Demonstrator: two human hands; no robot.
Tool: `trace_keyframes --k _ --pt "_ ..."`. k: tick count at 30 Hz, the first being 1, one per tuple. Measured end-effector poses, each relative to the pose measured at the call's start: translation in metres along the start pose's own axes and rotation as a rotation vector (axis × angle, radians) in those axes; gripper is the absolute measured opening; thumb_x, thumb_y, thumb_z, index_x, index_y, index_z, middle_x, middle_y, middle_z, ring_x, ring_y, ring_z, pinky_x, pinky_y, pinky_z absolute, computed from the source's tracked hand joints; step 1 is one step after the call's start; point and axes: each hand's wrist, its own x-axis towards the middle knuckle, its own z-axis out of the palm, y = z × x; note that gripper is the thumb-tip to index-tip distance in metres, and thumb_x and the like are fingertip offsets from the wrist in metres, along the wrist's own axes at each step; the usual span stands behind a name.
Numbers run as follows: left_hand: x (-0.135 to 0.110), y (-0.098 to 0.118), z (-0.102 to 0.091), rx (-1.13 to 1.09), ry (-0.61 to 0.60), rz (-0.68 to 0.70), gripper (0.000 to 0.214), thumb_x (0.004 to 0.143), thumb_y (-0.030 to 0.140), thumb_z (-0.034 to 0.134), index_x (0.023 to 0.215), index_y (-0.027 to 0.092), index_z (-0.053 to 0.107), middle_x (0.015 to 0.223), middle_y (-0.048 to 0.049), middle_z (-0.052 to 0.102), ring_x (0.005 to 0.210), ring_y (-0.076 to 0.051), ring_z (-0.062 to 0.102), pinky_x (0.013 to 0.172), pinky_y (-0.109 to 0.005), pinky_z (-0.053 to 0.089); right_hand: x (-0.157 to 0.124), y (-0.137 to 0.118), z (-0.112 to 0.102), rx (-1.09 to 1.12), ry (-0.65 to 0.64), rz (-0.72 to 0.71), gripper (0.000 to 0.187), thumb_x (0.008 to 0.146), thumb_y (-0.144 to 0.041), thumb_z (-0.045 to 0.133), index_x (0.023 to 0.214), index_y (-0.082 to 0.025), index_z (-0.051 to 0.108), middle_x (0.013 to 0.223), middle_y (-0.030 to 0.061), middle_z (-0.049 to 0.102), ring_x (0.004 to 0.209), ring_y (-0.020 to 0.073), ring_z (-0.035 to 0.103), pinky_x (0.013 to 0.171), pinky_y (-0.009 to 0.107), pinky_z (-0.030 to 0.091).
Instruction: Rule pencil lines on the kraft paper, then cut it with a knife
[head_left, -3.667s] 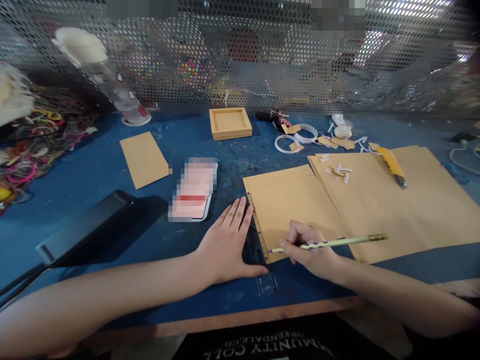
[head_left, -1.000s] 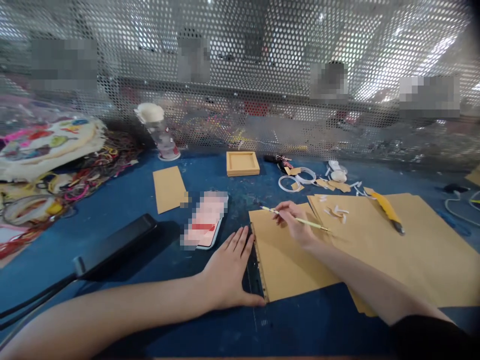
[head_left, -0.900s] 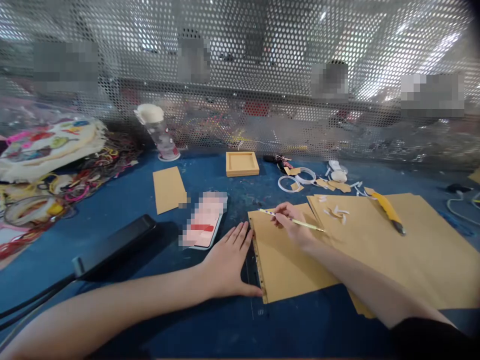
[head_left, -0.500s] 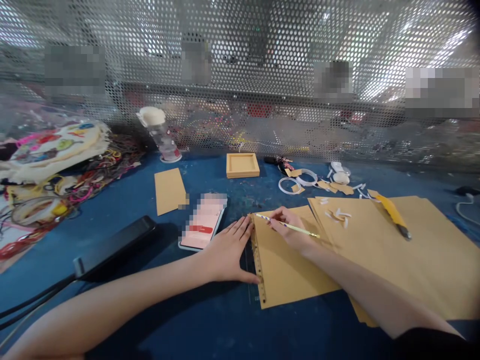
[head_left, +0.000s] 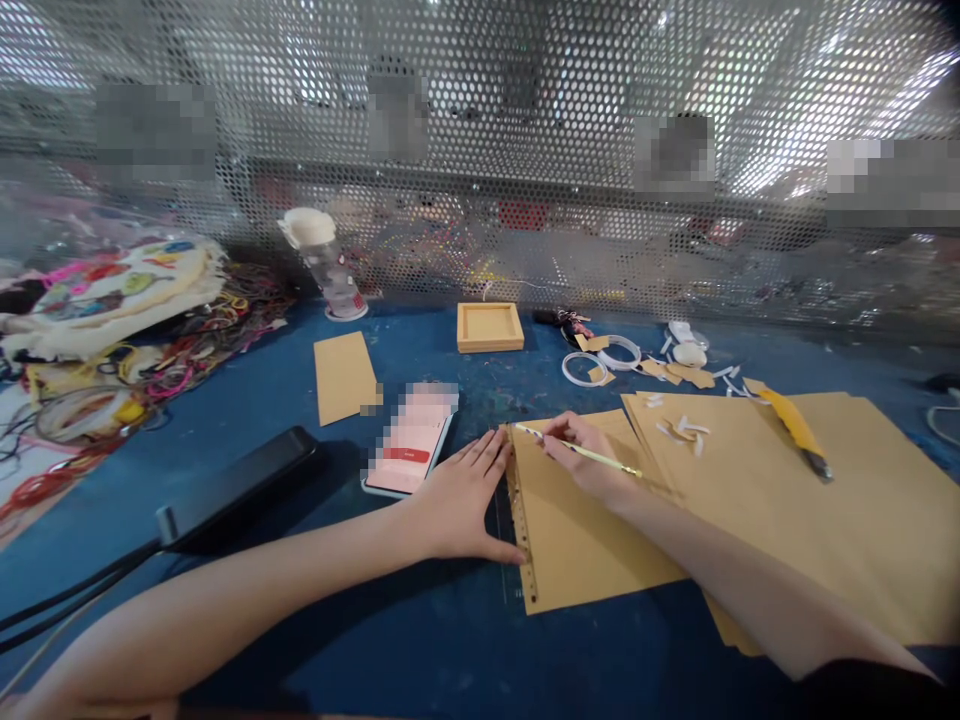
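My left hand lies with fingers spread over a clear ruler, pressing it along the left edge of a sheet of brown kraft paper. A thin pale pencil with a patterned end is pinched in my right hand. Its far end is by the sheet's upper left corner, near the ruler's top and my left fingertips. Whether that end touches the paper I cannot tell. My right wrist rests over the sheet. Larger brown sheets lie beside it on the right.
Left of my hand are a phone, a black power strip and a small brown card. A shallow wooden box, white rings and a bottle stand farther back. A yellow utility knife lies right.
The whole view has shifted slightly to the right. Both hands, the ruler and the pencil keep nearly the same places on the paper.
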Motion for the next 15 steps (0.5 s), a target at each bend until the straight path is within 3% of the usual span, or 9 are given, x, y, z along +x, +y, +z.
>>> trace_keyframes --k 15 --pt "0.0003 0.0005 0.002 -0.005 0.022 0.011 0.133 0.064 0.096 0.037 0.152 0.001 0.01 0.157 -0.0215 0.001 0.145 -0.036 0.006 0.118 -0.046 0.014 -0.0043 0.0031 0.0011 -0.059 -0.003 -0.049 0.013 0.085 -0.034 0.06 0.079 -0.023 0.058 0.078 -0.0001 0.066 0.074 0.0196 0.061 0.067 0.03 0.044"
